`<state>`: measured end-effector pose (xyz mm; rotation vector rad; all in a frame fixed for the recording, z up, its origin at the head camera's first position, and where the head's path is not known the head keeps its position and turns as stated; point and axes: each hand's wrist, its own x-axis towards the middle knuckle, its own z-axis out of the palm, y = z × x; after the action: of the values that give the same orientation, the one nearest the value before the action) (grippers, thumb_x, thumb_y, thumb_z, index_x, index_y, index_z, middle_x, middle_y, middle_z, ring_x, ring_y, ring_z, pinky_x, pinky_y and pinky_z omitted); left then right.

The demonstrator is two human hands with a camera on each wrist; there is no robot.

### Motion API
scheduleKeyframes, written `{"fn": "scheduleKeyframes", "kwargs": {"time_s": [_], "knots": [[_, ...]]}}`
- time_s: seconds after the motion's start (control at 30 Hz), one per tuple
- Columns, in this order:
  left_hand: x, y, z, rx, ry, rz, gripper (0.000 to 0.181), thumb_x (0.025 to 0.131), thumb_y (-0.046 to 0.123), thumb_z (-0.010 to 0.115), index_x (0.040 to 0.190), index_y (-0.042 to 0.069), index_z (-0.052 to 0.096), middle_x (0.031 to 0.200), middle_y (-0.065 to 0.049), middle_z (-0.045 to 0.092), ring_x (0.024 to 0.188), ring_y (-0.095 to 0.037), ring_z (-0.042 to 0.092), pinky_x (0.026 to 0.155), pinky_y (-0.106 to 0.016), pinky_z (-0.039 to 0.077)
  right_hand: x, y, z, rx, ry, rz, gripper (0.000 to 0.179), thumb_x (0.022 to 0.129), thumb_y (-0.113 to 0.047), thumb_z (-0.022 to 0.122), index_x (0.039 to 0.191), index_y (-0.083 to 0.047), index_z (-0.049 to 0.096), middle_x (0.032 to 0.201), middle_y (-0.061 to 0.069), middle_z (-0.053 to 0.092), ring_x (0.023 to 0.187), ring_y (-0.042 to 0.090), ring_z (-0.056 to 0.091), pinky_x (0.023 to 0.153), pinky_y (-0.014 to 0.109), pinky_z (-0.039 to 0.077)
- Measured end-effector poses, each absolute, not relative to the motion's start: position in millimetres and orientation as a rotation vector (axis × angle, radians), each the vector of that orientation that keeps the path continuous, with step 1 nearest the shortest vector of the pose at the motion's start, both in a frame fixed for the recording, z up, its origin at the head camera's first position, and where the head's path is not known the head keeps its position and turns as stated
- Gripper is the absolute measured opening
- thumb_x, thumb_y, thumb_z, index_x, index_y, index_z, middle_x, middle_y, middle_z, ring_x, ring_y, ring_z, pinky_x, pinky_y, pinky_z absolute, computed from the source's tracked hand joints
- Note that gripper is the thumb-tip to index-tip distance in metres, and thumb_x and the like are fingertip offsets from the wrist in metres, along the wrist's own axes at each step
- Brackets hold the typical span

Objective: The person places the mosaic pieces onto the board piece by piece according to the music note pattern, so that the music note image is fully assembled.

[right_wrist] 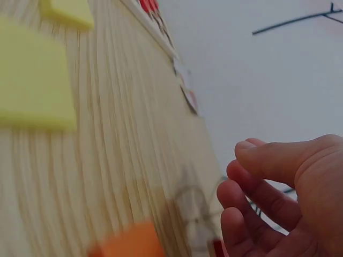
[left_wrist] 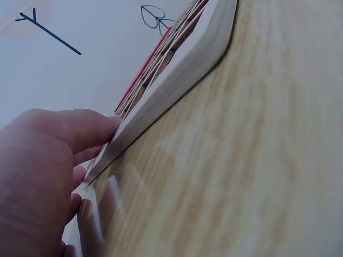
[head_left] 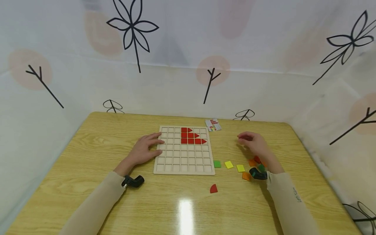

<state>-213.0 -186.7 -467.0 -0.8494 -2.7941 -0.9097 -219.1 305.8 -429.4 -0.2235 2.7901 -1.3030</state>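
Board, red arrows rightward

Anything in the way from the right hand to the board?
Nothing visible: bare table lies straight between the right hand and the board. The card sits by its far right corner; the yellow tiles lie on the near side.

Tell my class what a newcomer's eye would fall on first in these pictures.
Probably the three red rows in the far part of the pale board, each longer than the one behind it and ending in a point to the right. Next come the two yellow squares on the table right of the board, large in the right wrist view. The left hand rests at the board's left edge.
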Motion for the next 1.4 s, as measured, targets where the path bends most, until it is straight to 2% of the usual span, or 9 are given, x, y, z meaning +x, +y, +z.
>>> {"fn": "scheduleKeyframes", "kwargs": {"time_s": [0.4,0.53,0.7,0.77,0.93,1.1,1.23,1.3,1.4], "knots": [[-213.6,-186.5,-467.1,-0.843,-2.809,-0.897,0.04,0.093,0.034,0.07,0.129,0.018,0.068,0.155,-0.006,0.041,0.14,-0.036,0.036,0.114,-0.057,0.022,-188.1,363.2,-430.0,-0.122,2.88,-1.146,0.033,0.103,-0.025,0.058,0.122,0.002,0.065,0.12,0.022,0.064,0.093,0.025,0.057,0.071,0.021,0.05],[-214.2,-186.6,-467.8,-0.846,-2.806,-0.893,0.04,0.093,0.034,0.07,0.129,0.018,0.068,0.155,-0.006,0.041,0.14,-0.036,0.036,0.114,-0.058,0.022,-181.9,372.3,-431.5,-0.113,2.891,-1.089,0.036,0.103,-0.027,0.058,0.123,0.002,0.066,0.122,0.023,0.064,0.098,0.026,0.058,0.073,0.019,0.05],[-214.4,-186.7,-467.5,-0.845,-2.806,-0.894,0.04,0.093,0.034,0.07,0.129,0.018,0.068,0.155,-0.006,0.041,0.14,-0.036,0.037,0.114,-0.058,0.022,-173.4,379.5,-428.9,-0.158,2.814,-1.076,0.039,0.101,-0.029,0.061,0.126,0.001,0.065,0.121,0.02,0.066,0.098,0.012,0.061,0.077,0.019,0.05],[-214.2,-186.4,-467.0,-0.844,-2.807,-0.895,0.04,0.093,0.034,0.07,0.13,0.018,0.068,0.156,-0.006,0.041,0.14,-0.036,0.037,0.114,-0.057,0.022,-170.0,383.2,-428.2,-0.201,2.751,-1.112,0.04,0.101,-0.027,0.062,0.128,0.002,0.064,0.122,0.02,0.066,0.097,0.007,0.061,0.077,0.02,0.051],[-213.7,-185.9,-465.8,-0.85,-2.81,-0.892,0.04,0.093,0.033,0.07,0.13,0.017,0.068,0.156,-0.006,0.041,0.14,-0.036,0.037,0.114,-0.057,0.022,-165.6,396.6,-429.1,-0.326,2.627,-1.185,0.04,0.097,-0.015,0.066,0.131,0.005,0.061,0.127,0.024,0.061,0.097,0.005,0.058,0.076,0.022,0.052],[-212.7,-185.9,-465.3,-0.853,-2.811,-0.901,0.04,0.093,0.033,0.07,0.13,0.016,0.068,0.156,-0.007,0.04,0.14,-0.036,0.036,0.115,-0.057,0.021,-163.3,406.5,-430.5,-0.373,2.551,-1.201,0.049,0.091,-0.013,0.073,0.135,0.003,0.057,0.134,0.025,0.055,0.104,-0.001,0.055,0.083,0.016,0.049],[-211.9,-186.1,-465.5,-0.845,-2.816,-0.905,0.041,0.092,0.033,0.07,0.13,0.017,0.068,0.156,-0.006,0.04,0.141,-0.036,0.036,0.115,-0.056,0.021,-161.9,409.7,-431.0,-0.437,2.505,-1.235,0.05,0.092,-0.01,0.072,0.137,0.005,0.054,0.136,0.027,0.052,0.108,-0.005,0.053,0.085,0.015,0.048],[-211.8,-186.0,-465.8,-0.842,-2.816,-0.907,0.041,0.092,0.034,0.071,0.13,0.017,0.068,0.156,-0.006,0.04,0.141,-0.036,0.036,0.115,-0.056,0.021,-161.4,410.9,-431.3,-0.485,2.503,-1.24,0.049,0.092,-0.008,0.071,0.136,0.006,0.054,0.135,0.025,0.053,0.109,-0.005,0.053,0.086,0.013,0.047],[-212.1,-185.5,-465.9,-0.842,-2.813,-0.907,0.042,0.092,0.034,0.07,0.13,0.017,0.068,0.156,-0.006,0.04,0.14,-0.036,0.036,0.115,-0.056,0.021,-160.3,412.5,-431.5,-0.496,2.483,-1.286,0.048,0.092,-0.005,0.07,0.135,0.009,0.053,0.132,0.014,0.058,0.109,-0.006,0.053,0.086,0.012,0.046]]}}
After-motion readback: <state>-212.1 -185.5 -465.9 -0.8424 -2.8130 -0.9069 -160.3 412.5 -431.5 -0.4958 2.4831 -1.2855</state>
